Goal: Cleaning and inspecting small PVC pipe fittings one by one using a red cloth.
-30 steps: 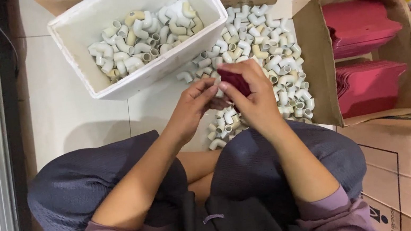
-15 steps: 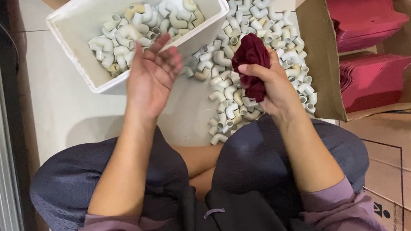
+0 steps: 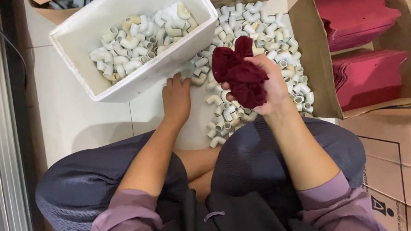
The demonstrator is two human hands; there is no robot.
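Sitting cross-legged on pale floor tiles, right hand (image 3: 271,87) clutching a crumpled dark red cloth (image 3: 240,76), fingers closed around it, bunched end poking up and away over a heap of white plastic elbow fittings (image 3: 270,42). Left hand (image 3: 176,95) resting palm-down, fingers loosely spread, holding nothing, touching the white foam box (image 3: 83,47) rim.

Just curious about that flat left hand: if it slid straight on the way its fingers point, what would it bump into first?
Most likely the white foam box. The left hand lies on the floor, fingers pointing at the box's near wall, almost touching it. The heap of white pipe elbows lies off to its right.
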